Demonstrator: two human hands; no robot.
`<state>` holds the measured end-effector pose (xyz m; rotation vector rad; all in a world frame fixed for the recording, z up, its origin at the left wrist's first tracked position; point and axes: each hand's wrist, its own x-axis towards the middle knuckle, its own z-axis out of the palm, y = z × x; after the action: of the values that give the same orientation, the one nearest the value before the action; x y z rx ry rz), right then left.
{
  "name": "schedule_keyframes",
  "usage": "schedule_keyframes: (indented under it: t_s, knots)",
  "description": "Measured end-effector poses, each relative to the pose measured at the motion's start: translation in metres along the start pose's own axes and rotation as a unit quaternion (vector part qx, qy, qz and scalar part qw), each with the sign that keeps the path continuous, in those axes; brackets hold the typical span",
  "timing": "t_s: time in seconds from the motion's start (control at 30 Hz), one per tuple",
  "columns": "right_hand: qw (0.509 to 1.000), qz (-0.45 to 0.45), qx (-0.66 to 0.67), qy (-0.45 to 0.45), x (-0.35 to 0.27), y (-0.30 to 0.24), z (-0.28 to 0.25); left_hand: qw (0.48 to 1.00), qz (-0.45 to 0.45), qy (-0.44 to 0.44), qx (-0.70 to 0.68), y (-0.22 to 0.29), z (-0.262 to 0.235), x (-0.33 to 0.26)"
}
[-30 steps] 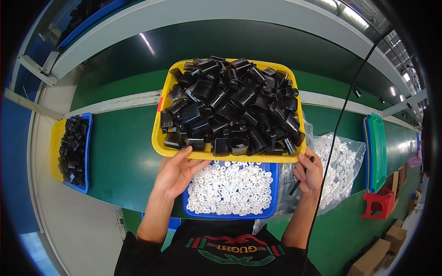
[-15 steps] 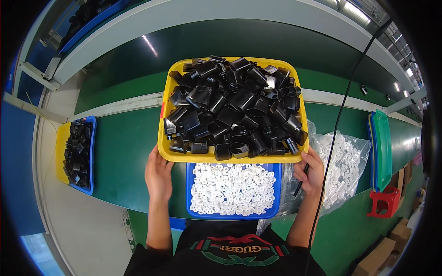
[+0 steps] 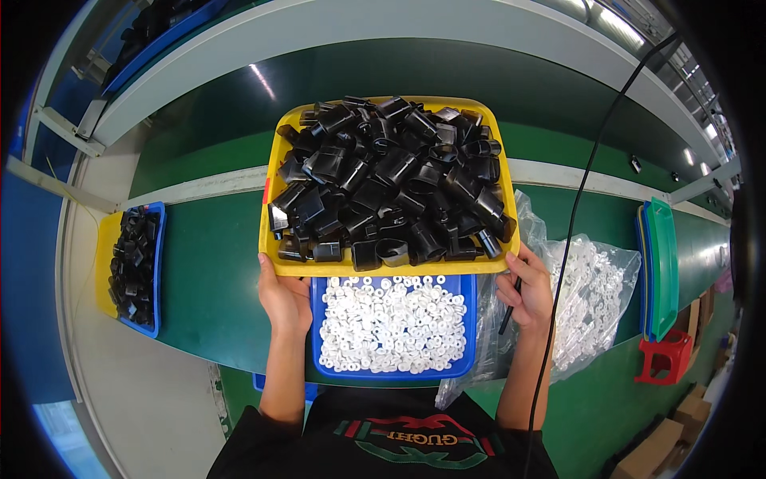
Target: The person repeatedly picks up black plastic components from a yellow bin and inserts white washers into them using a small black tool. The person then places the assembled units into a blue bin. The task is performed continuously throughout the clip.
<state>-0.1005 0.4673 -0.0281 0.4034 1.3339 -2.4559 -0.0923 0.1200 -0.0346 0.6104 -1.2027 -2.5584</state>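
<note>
Holding: the left hand point(image 3: 284, 302) and the right hand point(image 3: 530, 294) are supporting the yellow tray point(image 3: 375, 269), which is apparently hovering over the green bench point(image 3: 211, 275).
Tray load: black plastic parts point(image 3: 391, 180) are forming a loose heap inside the yellow tray.
Left fingers: the thumb is pressing the yellow tray's near-left corner; the others are passing beneath it, so their spread is not showing.
Right fingers: the thumb is bearing on the near-right corner; the others are curling around a black stick point(image 3: 505, 321).
Blue tray point(image 3: 471, 339): is lying at the yellow tray's near side, partly covered by it, and holding white rings point(image 3: 391, 331).
Clear bag point(image 3: 594, 315): is lying right of the yellow tray, containing white pieces.
Side tray point(image 3: 160, 279): is standing well left of the yellow tray, holding similar black parts.
Progress: judging by the heap, filling is looking finished and lifting done; setting down is apparently remaining.
</note>
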Motion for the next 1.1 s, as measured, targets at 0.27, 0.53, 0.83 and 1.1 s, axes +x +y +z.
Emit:
schedule_keyframes:
  t_s: [0.27,0.53,0.83,1.1]
  knots:
    - [0.999,-0.004,-0.036,0.024,-0.002,0.003,0.004,0.996,-0.007,0.010,0.087,0.010,-0.012,0.003]
    - [0.989,-0.027,-0.110,0.097,-0.008,0.001,0.018,0.987,-0.014,-0.051,0.149,0.016,-0.020,0.019]
    - [0.983,-0.067,-0.120,0.123,-0.010,0.008,0.019,0.994,-0.016,-0.046,0.098,0.014,-0.027,0.009]
    - [0.973,-0.071,-0.171,0.140,-0.014,0.011,0.015,0.986,0.004,-0.063,0.152,0.016,-0.033,0.008]
